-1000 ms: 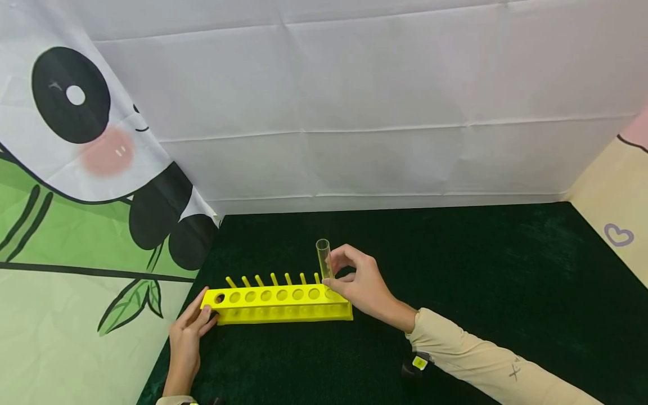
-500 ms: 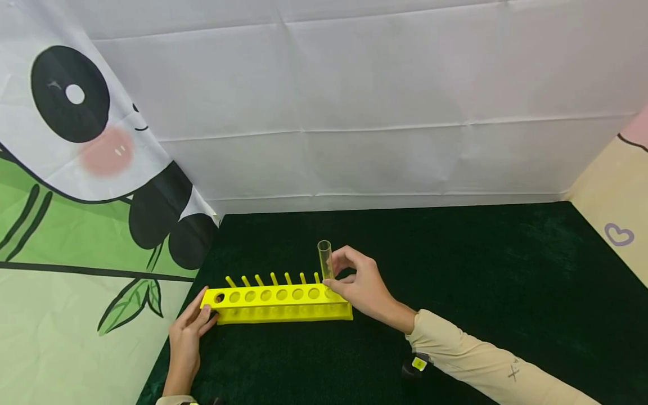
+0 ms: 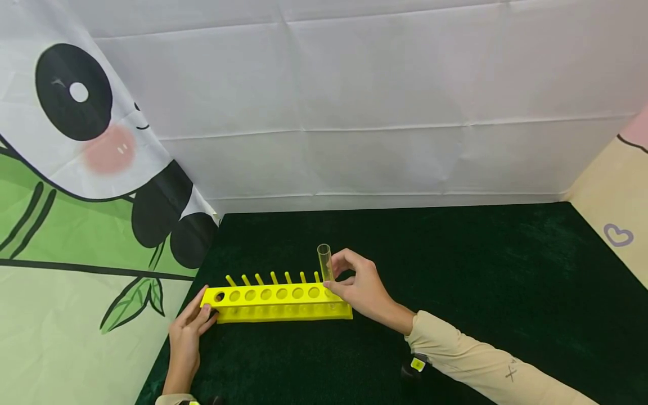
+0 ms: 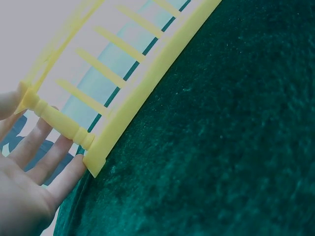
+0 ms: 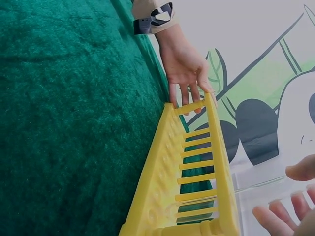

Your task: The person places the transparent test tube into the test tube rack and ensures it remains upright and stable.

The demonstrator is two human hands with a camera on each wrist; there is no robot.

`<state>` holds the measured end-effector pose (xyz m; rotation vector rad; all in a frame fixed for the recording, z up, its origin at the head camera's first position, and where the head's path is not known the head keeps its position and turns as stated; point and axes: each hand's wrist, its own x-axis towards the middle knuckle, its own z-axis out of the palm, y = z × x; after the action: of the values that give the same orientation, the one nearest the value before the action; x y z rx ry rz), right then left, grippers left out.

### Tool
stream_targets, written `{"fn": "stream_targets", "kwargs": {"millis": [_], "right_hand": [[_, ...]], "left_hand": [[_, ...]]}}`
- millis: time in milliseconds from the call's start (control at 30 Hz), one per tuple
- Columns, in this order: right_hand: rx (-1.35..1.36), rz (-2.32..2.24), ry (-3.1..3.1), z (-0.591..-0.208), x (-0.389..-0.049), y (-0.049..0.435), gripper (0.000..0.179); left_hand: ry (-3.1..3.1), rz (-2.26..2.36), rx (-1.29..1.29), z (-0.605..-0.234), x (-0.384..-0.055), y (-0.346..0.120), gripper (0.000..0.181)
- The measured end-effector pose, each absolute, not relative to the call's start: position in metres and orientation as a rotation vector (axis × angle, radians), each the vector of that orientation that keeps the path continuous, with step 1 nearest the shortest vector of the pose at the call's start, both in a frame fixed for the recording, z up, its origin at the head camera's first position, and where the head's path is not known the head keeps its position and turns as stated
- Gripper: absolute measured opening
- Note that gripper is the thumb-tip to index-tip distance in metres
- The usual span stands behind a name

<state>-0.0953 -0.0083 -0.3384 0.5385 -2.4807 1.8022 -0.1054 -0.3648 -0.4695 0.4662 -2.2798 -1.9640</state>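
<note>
A yellow test tube rack point(image 3: 283, 304) stands on the dark green cloth, with a row of round holes along its top and pegs behind. At its left end my left hand point(image 3: 185, 337) grips it, the thumb at the top bar and the fingers by the end post, as the left wrist view shows. A clear glass test tube point(image 3: 325, 263) stands nearly upright in the hole at the rack's right end. My right hand point(image 3: 364, 287) pinches this tube between thumb and fingers, just above the top bar. The tube's lower part is hard to see.
The green cloth point(image 3: 471, 281) covers the table. A white sheet point(image 3: 385, 112) hangs behind it, and a printed panda cloth point(image 3: 152, 219) borders the left side. On the right is a cream cloth point(image 3: 617, 191) with a heart.
The test tube has sunk slightly lower into the rack, with my right hand coming down a little along with it. My left hand and the rack have stayed in place.
</note>
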Motion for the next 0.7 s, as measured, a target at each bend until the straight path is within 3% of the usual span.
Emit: {"fn": "stream_targets", "kwargs": {"millis": [567,700], "right_hand": [[0.510,1.799,-2.497,-0.343,-0.095,-0.009,0.026],[0.498,1.797,-2.493,-0.362,-0.104,-0.008,0.028]], "left_hand": [[-2.279,-1.974,0.469,-0.468,-0.105,-0.365,0.052],[-2.280,-1.970,0.468,-0.468,-0.105,-0.365,0.053]]}}
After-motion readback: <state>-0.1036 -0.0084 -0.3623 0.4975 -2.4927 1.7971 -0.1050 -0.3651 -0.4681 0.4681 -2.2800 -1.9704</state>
